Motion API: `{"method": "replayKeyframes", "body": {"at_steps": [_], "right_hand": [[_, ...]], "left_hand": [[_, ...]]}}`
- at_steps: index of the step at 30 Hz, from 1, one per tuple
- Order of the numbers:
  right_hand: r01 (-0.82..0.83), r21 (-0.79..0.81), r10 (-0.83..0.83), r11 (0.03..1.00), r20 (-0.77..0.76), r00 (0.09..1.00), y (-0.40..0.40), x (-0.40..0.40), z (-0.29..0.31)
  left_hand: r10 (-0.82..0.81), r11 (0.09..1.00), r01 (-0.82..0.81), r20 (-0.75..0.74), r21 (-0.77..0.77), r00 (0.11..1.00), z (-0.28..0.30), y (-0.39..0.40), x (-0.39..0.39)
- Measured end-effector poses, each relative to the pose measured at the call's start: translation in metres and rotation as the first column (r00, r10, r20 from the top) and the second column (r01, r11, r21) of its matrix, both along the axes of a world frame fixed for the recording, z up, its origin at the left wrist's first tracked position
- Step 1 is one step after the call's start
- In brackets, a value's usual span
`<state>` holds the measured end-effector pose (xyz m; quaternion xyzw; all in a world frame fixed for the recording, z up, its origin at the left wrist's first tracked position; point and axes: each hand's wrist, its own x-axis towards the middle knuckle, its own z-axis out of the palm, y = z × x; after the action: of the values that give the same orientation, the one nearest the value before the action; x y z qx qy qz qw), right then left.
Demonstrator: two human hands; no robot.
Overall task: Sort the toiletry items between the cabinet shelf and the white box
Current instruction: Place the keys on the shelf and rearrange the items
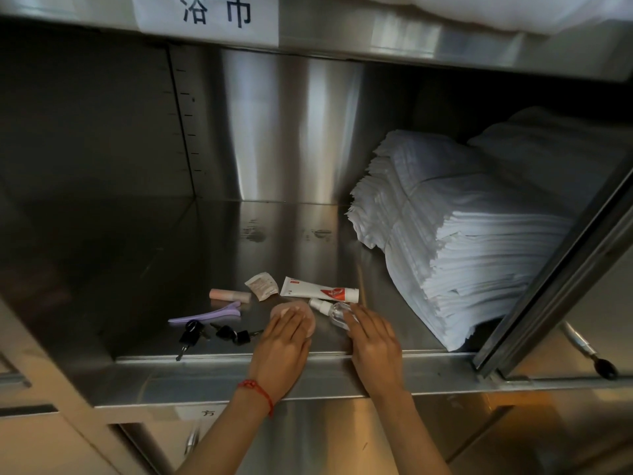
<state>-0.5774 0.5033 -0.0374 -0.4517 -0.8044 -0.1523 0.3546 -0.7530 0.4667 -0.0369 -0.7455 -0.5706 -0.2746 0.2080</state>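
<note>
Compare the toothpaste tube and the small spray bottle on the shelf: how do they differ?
The toothpaste tube is opaque white with red print; the spray bottle is clear with a white top. The tube lies untouched; the right hand has its fingers on the bottle. Both lie on their sides on the steel shelf.

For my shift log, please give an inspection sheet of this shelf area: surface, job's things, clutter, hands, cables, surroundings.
Surface: steel shelf, scuffed toward the back.
Job's things: toothpaste, spray bottle, pink puff, pink tube, sachet, purple clip.
Clutter: keys.
Hands: left hand rests flat on the puff; right hand touches the bottle, grip unclear.
Cables: nothing seen.
Surroundings: white towel stack at right; paper label above.
</note>
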Motion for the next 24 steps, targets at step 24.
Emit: {"method": "replayKeyframes", "body": {"at_steps": [24], "right_hand": [[0.114,0.010,-0.114,0.993,0.003,0.994,-0.049,0.039,0.003]], "left_hand": [[-0.195,0.980,0.196,-0.031,0.039,0.980,0.003,-0.015,0.026]]}}
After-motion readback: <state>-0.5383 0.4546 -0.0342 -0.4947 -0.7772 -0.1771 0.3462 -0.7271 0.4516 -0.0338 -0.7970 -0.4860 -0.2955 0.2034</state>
